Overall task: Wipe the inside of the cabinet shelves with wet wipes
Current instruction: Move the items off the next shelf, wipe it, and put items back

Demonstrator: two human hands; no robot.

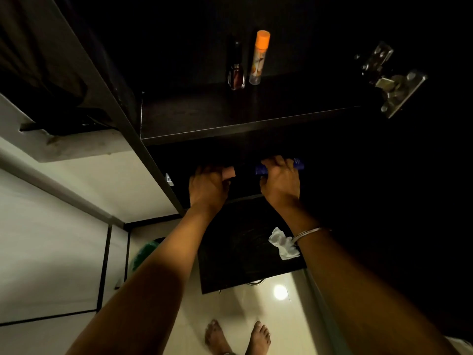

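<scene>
Both my arms reach into a dark cabinet under its upper shelf (pixel 230 119). My left hand (pixel 208 187) is closed around a small pale object (pixel 229 172) that I cannot identify. A blue bottle (pixel 298 163) lies sideways in the grip of my right hand (pixel 280 181). A crumpled white wet wipe (pixel 282 243) lies loose on the dark lower shelf (pixel 238 252), beside my right wrist. The space behind my hands is too dark to read.
On the upper shelf stand a spray can with an orange cap (pixel 259 57) and a small dark bottle (pixel 236 71). A metal door hinge (pixel 391 80) sits at the upper right. The pale tiled floor (pixel 256 303) and my bare feet (pixel 238 338) are below.
</scene>
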